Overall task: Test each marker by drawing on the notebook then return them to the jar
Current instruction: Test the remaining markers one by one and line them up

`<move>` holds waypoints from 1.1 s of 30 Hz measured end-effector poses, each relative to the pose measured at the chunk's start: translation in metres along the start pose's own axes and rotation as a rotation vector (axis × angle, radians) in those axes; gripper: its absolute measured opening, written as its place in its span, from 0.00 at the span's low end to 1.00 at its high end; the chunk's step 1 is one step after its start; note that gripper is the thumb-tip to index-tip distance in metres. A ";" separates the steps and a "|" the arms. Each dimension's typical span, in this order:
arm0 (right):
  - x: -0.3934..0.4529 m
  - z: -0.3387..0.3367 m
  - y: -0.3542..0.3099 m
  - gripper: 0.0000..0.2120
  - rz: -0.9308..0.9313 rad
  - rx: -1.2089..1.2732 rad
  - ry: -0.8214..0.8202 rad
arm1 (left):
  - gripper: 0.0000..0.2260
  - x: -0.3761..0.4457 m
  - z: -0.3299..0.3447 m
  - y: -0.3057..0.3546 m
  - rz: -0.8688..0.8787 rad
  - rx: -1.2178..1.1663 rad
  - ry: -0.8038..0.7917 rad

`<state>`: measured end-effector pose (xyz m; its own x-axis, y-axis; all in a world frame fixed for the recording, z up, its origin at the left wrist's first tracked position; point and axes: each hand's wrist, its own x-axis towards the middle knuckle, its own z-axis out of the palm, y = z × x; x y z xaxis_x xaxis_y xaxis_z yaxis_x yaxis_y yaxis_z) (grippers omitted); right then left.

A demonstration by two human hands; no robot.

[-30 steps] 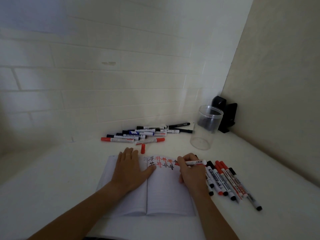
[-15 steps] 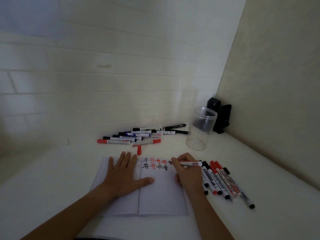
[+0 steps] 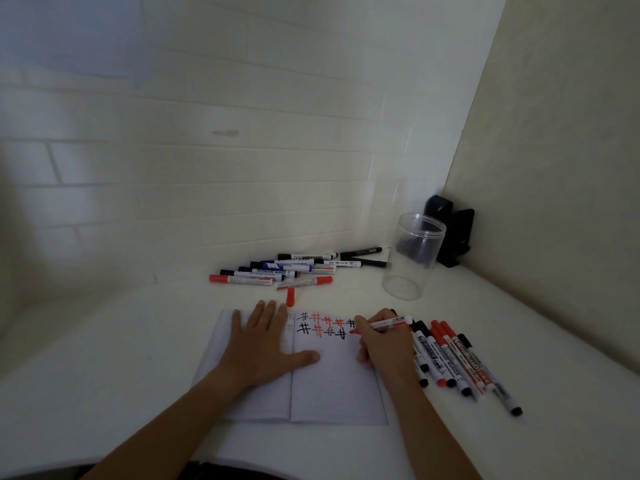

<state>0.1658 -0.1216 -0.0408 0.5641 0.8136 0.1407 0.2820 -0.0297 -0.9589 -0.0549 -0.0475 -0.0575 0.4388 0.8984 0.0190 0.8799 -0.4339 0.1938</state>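
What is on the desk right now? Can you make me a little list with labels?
left hand: left hand lies flat on the notebook, pressing it down
right hand: right hand grips a red marker, tip on the page
page: hash marks in black and red
loose cap: red cap above the notebook
jar: clear jar, upright, no markers inside
far pile: markers by the wall
near row: markers right of the notebook
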 end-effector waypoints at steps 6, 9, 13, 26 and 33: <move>-0.001 -0.001 0.000 0.12 -0.016 -0.009 -0.007 | 0.59 -0.001 0.001 -0.001 0.008 -0.030 0.038; -0.001 0.000 0.000 0.13 -0.020 -0.011 0.000 | 0.58 -0.001 0.001 -0.002 0.010 -0.034 0.037; -0.001 0.000 0.001 0.13 -0.016 -0.038 0.002 | 0.57 -0.001 0.001 -0.001 0.016 -0.030 0.044; 0.001 0.003 0.005 0.12 -0.026 -0.069 0.073 | 0.58 0.001 0.005 -0.003 0.023 -0.017 0.056; 0.001 0.003 0.005 0.14 -0.099 -0.109 0.023 | 0.60 0.001 0.004 -0.002 0.025 0.002 0.041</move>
<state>0.1655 -0.1187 -0.0461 0.5466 0.8023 0.2398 0.4191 -0.0142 -0.9078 -0.0556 -0.0462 -0.0621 0.4526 0.8894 0.0635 0.8692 -0.4560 0.1911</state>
